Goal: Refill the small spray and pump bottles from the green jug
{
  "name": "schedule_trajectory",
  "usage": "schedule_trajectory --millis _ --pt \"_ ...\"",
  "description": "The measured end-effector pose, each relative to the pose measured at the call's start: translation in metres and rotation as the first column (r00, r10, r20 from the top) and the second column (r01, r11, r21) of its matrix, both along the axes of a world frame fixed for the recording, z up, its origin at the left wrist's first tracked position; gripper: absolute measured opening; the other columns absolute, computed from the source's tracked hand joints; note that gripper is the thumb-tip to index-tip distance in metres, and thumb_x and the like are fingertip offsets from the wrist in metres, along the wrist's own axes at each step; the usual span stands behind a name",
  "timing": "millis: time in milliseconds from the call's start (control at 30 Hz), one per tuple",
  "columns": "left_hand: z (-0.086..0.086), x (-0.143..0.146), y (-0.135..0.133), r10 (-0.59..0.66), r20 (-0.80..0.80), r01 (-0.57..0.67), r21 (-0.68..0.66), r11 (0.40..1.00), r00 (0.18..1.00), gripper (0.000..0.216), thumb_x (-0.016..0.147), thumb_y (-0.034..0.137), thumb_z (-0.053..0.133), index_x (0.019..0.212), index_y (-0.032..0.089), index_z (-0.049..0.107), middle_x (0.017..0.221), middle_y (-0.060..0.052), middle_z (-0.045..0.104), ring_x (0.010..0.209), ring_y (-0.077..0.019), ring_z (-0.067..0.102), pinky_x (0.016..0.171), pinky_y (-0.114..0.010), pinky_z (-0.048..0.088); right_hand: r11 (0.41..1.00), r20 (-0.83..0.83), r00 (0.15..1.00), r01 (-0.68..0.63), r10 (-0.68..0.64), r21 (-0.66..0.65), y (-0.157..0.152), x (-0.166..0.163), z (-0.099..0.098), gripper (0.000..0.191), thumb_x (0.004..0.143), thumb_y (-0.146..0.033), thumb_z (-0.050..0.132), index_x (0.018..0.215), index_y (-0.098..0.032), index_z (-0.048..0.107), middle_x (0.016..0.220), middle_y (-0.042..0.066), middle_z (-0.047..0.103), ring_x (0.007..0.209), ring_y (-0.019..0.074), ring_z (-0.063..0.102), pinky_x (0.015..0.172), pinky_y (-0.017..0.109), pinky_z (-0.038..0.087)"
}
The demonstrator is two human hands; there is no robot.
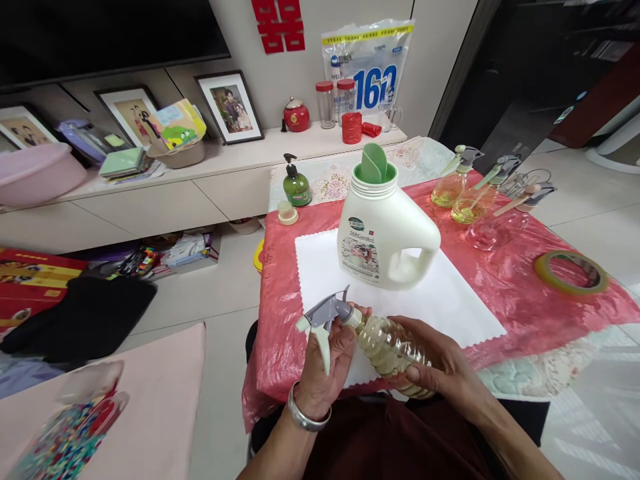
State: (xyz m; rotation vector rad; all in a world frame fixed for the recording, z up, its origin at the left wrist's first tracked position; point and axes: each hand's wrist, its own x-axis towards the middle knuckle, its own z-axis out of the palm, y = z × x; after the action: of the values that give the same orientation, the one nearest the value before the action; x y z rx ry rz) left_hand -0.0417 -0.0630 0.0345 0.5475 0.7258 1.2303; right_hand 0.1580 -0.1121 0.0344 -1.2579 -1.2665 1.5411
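Observation:
Held low over the table's near edge is a clear, ribbed spray bottle (393, 343), tilted onto its side. My left hand (333, 357), with a silver bangle at the wrist, is closed around the neck, just below the grey and pale green trigger head (325, 315). Around the bottle's body wraps my right hand (437, 360). Behind them a large white detergent jug (383, 227) stands upright on a white cloth (460, 300), a green scoop-like piece (374, 163) in its mouth. A cream cap (287, 213) lies near the green pump bottle (297, 183).
Red plastic sheeting (283, 293) covers the table. Several things stand at its right: a spray bottle (453, 187) with yellow liquid, another like it, a pinkish one (495, 227), and a tape roll (571, 271). Farther back, a low cabinet (150, 207) runs along the wall.

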Motion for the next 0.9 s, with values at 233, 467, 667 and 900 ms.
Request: schedule_trajectory --millis 233,467,667,900 --pt "0.003 0.000 -0.004 -0.104 0.052 0.103 0.024 0.994 0.993 0.036 0.069 0.039 0.087 0.100 0.026 0.073 0.102 -0.006 0.073 0.115 -0.0328 0.066 0.107 -0.052 0.048 0.937 -0.512 0.847 -0.050 -0.144 -0.345 0.003 -0.008 -0.013 0.054 0.080 -0.060 0.068 0.117 -0.021 0.067 0.116 0.012 0.068 0.096 0.0254 0.068 0.083 0.040 0.056" --pt "-0.003 0.002 -0.004 0.029 0.041 -0.028 -0.022 0.999 0.999 0.034 0.067 0.034 0.090 0.096 0.026 0.073 0.103 -0.002 0.071 0.108 -0.0266 0.068 0.109 -0.046 0.049 0.805 -0.495 0.803 -0.032 -0.333 -0.592 0.007 -0.024 -0.008 0.070 0.084 -0.071 0.056 0.128 -0.016 0.059 0.117 0.018 0.066 0.085 0.0274 0.070 0.066 0.039 0.058" --pt "-0.010 -0.003 0.005 0.206 0.030 -0.202 -0.103 0.974 0.978 0.039 0.068 0.029 0.089 0.103 0.026 0.071 0.103 0.000 0.072 0.110 -0.0219 0.067 0.113 -0.043 0.044 0.919 -0.459 0.815 0.211 -0.354 -0.333 0.000 -0.031 -0.014 0.074 0.085 -0.070 0.058 0.147 -0.033 0.041 0.155 0.011 0.036 0.127 0.0314 0.054 0.091 0.048 0.056" --pt "-0.010 -0.010 0.011 0.236 0.098 -0.219 -0.160 0.963 0.967 0.041 0.062 0.024 0.093 0.097 0.024 0.073 0.102 -0.001 0.074 0.107 -0.0233 0.070 0.114 -0.046 0.044 0.968 -0.176 0.957 0.243 -0.229 0.067 -0.017 -0.025 -0.024 0.076 0.085 -0.035 0.073 0.149 -0.040 0.034 0.150 0.008 0.040 0.134 0.0265 0.047 0.105 0.044 0.049"
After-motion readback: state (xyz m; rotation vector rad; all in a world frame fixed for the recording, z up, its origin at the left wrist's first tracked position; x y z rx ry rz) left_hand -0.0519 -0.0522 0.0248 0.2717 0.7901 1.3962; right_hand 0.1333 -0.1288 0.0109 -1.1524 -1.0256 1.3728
